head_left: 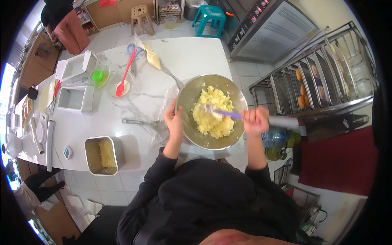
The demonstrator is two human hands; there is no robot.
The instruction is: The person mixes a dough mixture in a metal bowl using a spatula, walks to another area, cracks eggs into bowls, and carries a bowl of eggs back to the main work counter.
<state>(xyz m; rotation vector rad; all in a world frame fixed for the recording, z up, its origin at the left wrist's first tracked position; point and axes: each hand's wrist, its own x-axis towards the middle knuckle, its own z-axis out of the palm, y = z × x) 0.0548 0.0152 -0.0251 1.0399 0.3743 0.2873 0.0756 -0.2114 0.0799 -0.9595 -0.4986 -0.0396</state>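
A large steel bowl stands near the right end of the marble table and holds a lumpy yellow mass. My left hand grips the bowl's left rim. In my right hand, closed in a fist over the right side of the bowl, is a purple-handled spatula. Its head is blurred and lies against the yellow mass, partly coated with it. Clear plastic wrap lies just left of the bowl.
A metal tin with yellow shreds, white loaf tins, a red spatula on a small bowl and a piping bag are on the table. A tray rack and oven stand right. A person stands far left.
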